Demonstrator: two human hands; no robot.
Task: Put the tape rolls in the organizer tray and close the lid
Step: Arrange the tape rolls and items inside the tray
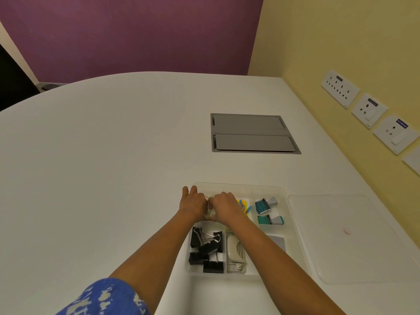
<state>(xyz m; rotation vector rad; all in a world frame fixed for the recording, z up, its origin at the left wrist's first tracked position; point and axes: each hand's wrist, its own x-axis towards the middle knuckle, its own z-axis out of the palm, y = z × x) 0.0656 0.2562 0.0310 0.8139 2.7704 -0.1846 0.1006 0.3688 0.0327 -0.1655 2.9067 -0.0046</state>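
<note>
The clear organizer tray (286,196) lies on the white table in front of me. Both hands reach into its far left compartment. My left hand (193,203) rests over the tray's left edge with two fingers stretched out. My right hand (225,206) is curled beside it, touching it. Between and under the hands show pale whitish tape rolls (210,215), mostly hidden, and both hands appear closed on them. The clear lid (345,239) lies flat on the table to the right of the tray, off the tray.
Other tray compartments hold black binder clips (206,248), a beige hole punch (235,250), coloured sticky flags (244,206), two teal stamps (267,211) and a grey card (278,242). A grey cable hatch (252,133) sits farther back. Wall sockets (368,110) line the right wall.
</note>
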